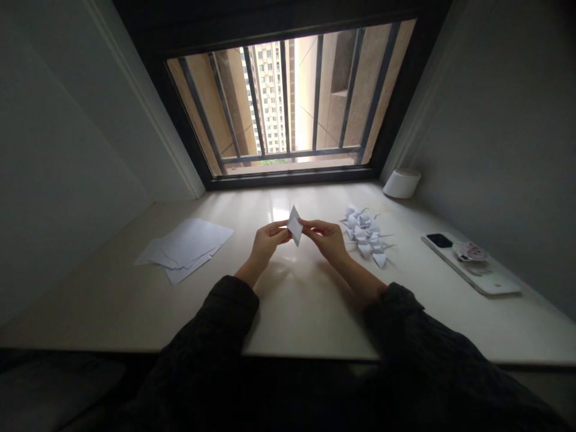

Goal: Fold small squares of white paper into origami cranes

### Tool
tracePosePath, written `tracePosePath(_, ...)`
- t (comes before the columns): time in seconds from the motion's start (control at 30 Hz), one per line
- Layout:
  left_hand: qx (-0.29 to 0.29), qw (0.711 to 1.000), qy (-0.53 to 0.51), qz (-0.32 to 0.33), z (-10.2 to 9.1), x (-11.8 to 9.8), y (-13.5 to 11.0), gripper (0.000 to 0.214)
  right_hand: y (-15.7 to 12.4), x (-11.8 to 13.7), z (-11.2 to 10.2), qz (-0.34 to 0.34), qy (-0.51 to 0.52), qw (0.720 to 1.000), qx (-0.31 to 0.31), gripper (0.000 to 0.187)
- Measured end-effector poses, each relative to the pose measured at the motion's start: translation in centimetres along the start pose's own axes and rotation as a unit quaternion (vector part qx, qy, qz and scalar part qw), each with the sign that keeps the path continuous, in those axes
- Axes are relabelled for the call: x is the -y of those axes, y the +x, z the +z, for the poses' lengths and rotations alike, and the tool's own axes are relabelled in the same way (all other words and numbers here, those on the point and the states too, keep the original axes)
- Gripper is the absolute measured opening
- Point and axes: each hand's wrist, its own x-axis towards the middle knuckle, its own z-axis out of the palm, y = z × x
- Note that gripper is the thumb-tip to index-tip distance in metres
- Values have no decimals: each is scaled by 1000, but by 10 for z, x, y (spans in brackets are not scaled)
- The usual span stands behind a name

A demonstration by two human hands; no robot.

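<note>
A small piece of folded white paper [294, 227], shaped like a narrow diamond, is held up above the middle of the table between both hands. My left hand [266, 241] pinches its left edge. On the opposite edge, the thumb and fingers of my right hand [327, 239] are closed on the same paper. Just right of that hand lies a cluster of folded white paper cranes [363, 233] with pointed tips. Several loose sheets of white paper [191, 243] lie overlapping to the left of my left hand.
A white phone [488, 279] with a round grip on its back lies at the right side of the pale table [306, 327]. A white cylindrical object [402, 183] leans in the back right corner. Behind the table is a barred window [288, 105], with walls on both sides.
</note>
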Motion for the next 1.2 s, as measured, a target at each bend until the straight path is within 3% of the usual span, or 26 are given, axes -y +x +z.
tracePosePath(0.23, 17, 999, -30, -2, 3, 0, -2, 43, 1, 5, -1, -52, 2, 997, 64, 25)
tracePosePath(0.47, 23, 996, -85, -12, 4, 2, -1, 40, 2, -4, -2, -37, 6, 994, 104, 25)
tracePosePath(0.73, 31, 997, -63, -26, 4, 0, -3, 44, 1, 4, -1, -65, -19, 988, 140, 25)
tracePosePath(0.97, 11, 999, -47, -10, 4, 0, -4, 52, -2, 5, 1, -96, -120, 978, 141, 30)
tracePosePath(1.2, 15, 999, -40, 7, 5, -4, -5, 56, 0, 2, 1, -52, -30, 989, 133, 23)
